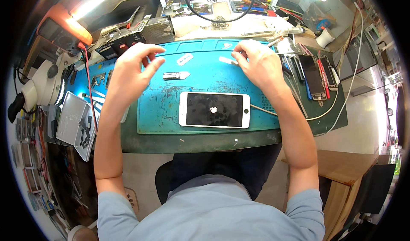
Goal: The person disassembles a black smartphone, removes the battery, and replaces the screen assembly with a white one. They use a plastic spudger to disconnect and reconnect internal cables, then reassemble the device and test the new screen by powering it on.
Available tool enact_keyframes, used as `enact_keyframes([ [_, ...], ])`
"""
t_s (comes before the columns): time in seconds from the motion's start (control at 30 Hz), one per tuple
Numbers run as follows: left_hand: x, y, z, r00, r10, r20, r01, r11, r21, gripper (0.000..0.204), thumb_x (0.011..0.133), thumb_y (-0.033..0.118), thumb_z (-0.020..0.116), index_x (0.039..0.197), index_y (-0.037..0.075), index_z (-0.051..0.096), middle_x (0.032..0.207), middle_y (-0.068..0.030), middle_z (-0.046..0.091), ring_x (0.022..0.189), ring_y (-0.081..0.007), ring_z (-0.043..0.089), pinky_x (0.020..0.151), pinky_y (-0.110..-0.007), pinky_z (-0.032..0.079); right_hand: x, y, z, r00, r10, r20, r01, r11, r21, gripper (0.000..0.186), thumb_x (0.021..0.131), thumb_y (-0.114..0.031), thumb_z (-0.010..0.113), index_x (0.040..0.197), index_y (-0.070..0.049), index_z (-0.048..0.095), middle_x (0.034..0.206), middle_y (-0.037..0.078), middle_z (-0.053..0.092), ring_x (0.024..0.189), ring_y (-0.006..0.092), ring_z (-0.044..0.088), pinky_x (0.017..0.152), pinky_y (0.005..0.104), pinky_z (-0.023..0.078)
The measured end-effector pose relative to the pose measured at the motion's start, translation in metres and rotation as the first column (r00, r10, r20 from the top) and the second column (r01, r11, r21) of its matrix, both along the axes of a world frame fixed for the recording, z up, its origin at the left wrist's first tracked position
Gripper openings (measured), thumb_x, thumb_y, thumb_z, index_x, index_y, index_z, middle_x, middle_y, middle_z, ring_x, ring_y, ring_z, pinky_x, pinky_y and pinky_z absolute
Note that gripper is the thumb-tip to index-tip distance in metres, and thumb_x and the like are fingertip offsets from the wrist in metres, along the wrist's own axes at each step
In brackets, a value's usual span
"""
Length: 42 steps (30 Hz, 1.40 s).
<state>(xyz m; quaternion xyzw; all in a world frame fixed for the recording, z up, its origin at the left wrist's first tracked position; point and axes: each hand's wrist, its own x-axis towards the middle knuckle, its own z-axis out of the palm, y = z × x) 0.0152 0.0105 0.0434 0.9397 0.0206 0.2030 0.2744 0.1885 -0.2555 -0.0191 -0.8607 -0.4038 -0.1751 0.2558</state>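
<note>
A smartphone (213, 110) with a white front lies face up near the front edge of the blue work mat (158, 123). Its black screen is smudged and shows a small white logo; a pale cable (264, 109) runs from its right end. Over the mat's left part, my left hand (134, 66) is open, thumb and fingers apart and nothing between them. My right hand (258, 61) is pinched at a small white strip (227, 60), whose end is hidden by the fingertips. Between the hands lie a pale razor blade (185, 59) and a small dark piece with a pointed light tip (176, 75).
Right of the mat lie several tools and phone parts, including a phone screen (311, 76). At left are an orange multimeter (64, 29) with a red lead and a metal tray (74, 117). A black ring (220, 21) hangs over the back of the bench.
</note>
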Motion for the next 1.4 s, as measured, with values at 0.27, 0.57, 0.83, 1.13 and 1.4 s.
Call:
enact_keyframes([
  [0.27,0.007,-0.005,-0.048,0.994,0.057,0.096,-0.073,0.984,0.164,0.018,0.094,0.011,0.075,0.111,0.006,0.075,0.098,-0.0071,0.071,0.081,-0.0184,0.064,0.070,-0.032,0.051,-0.003,-0.008,0.004,0.998,0.019,-0.053,-0.027,0.986,-0.162,0.015,0.091,-0.024,0.075,0.094,-0.011,0.069,0.093,0.009,0.066,0.088,0.0291,0.070,0.078,0.0430,0.056],
  [0.57,0.003,-0.007,-0.050,0.997,0.017,0.070,-0.034,0.967,0.252,0.020,0.093,0.010,0.075,0.112,0.005,0.074,0.102,-0.0095,0.071,0.098,-0.0274,0.068,0.086,-0.039,0.053,-0.008,-0.007,0.008,0.990,0.034,-0.139,-0.064,0.975,-0.214,0.015,0.094,-0.018,0.073,0.098,-0.005,0.068,0.095,0.011,0.068,0.089,0.0300,0.069,0.079,0.0410,0.055],
  [0.83,-0.003,0.005,-0.049,0.999,-0.036,-0.008,0.037,0.972,0.233,0.026,0.090,0.011,0.077,0.115,0.005,0.073,0.114,-0.0115,0.071,0.115,-0.0318,0.063,0.102,-0.042,0.048,-0.004,0.002,0.003,0.986,0.162,-0.034,-0.161,0.986,0.030,0.011,0.094,-0.017,0.072,0.098,-0.009,0.067,0.095,0.010,0.070,0.089,0.0303,0.070,0.079,0.0405,0.057],
  [1.13,-0.002,0.006,-0.047,0.990,-0.140,-0.027,0.142,0.956,0.255,0.027,0.087,0.012,0.079,0.111,0.003,0.073,0.107,-0.0117,0.073,0.108,-0.0325,0.065,0.096,-0.042,0.051,-0.006,0.002,0.005,0.990,0.141,-0.017,-0.141,0.990,-0.016,0.006,0.093,-0.014,0.071,0.095,-0.010,0.068,0.090,0.008,0.066,0.085,0.0299,0.069,0.076,0.0404,0.056],
  [1.4,-0.001,0.011,-0.045,1.000,-0.017,0.022,0.013,0.983,0.184,0.030,0.089,0.010,0.077,0.118,0.004,0.072,0.103,-0.0110,0.072,0.103,-0.0316,0.066,0.094,-0.042,0.051,-0.007,-0.002,0.003,0.988,0.111,-0.104,-0.129,0.975,-0.184,0.007,0.094,-0.016,0.070,0.095,-0.010,0.067,0.094,0.010,0.065,0.086,0.0329,0.068,0.076,0.0439,0.056],
])
